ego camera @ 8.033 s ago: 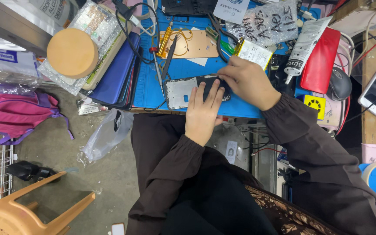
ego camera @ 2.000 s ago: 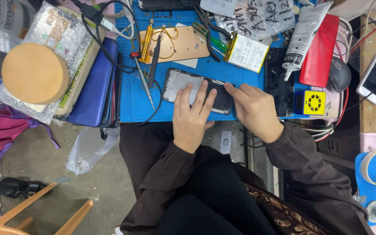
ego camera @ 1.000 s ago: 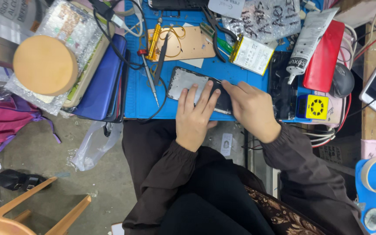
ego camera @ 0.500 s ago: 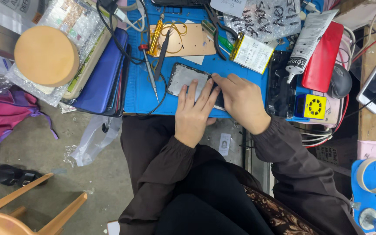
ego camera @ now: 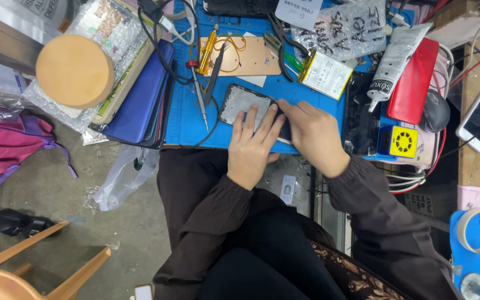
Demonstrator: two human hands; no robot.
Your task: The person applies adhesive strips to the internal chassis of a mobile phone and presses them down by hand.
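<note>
Phone: opened phone (ego camera: 240,103) lay on blue mat (ego camera: 190,119), twelve o'clock of lap.
Left hand (ego camera: 254,147): fingers spread flat, pinning it.
Right hand (ego camera: 315,136): fingertips pressed its right end; nothing gripped.
Risk: uneven pressure might crack it; screwdriver (ego camera: 198,94) nearby could roll.

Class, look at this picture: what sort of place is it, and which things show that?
Probably a phone repair bench: an opened phone lies under both hands on a blue work mat, with a screwdriver and a loose flat battery nearby.
</note>
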